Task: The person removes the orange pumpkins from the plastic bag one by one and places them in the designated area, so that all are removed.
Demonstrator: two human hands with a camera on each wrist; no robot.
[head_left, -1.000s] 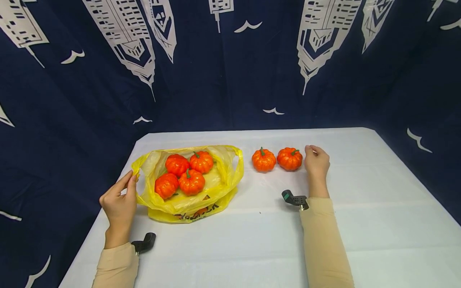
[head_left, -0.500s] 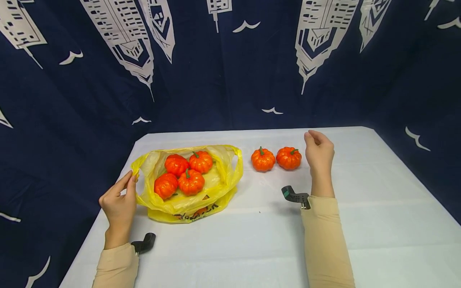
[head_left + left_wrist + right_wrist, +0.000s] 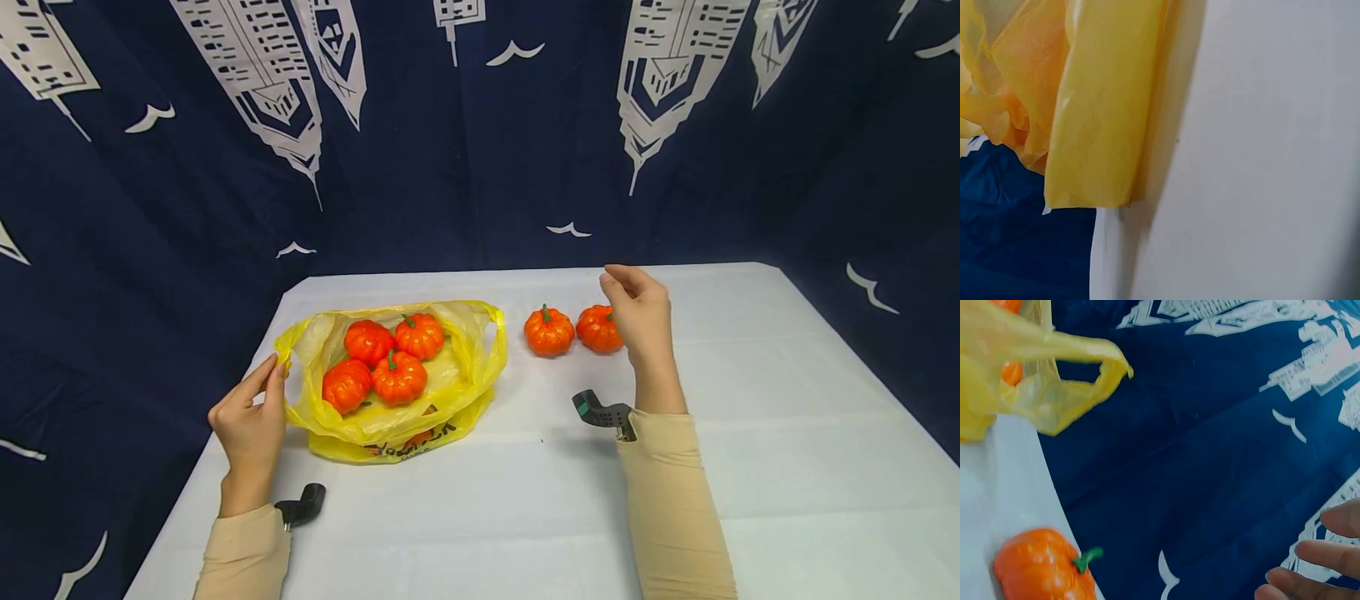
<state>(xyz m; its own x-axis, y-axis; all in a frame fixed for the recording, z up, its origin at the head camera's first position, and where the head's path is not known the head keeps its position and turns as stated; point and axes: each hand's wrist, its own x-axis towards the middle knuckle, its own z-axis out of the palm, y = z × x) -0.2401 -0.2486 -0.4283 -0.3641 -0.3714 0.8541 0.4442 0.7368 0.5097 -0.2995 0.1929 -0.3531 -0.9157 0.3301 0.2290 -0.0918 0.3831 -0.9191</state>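
My left hand (image 3: 251, 421) pinches the left handle of a yellow plastic bag (image 3: 465, 417), whose mouth is spread wide. Several small orange pumpkins with green stems, such as the front one (image 3: 400, 379), lie in the bag. Two more stand on the table right of it, a left pumpkin (image 3: 549, 332) and a right pumpkin (image 3: 597, 329). My right hand (image 3: 647, 321) is raised and overlaps the right pumpkin's edge in the head view, with nothing in its grasp. In the right wrist view, its fingers (image 3: 1329, 562) are loosely extended. The left wrist view shows the bag's side (image 3: 1104, 106).
A white cloth covers the table (image 3: 480, 517). Behind it hangs a dark blue curtain (image 3: 465, 183) printed with white buildings and birds. The bag's right handle loop (image 3: 1113, 369) sticks out toward the loose pumpkins.
My right hand has risen away from beside the right pumpkin, then shifted left so that it partly covers it. The left hand, bag and pumpkins have stayed in place.
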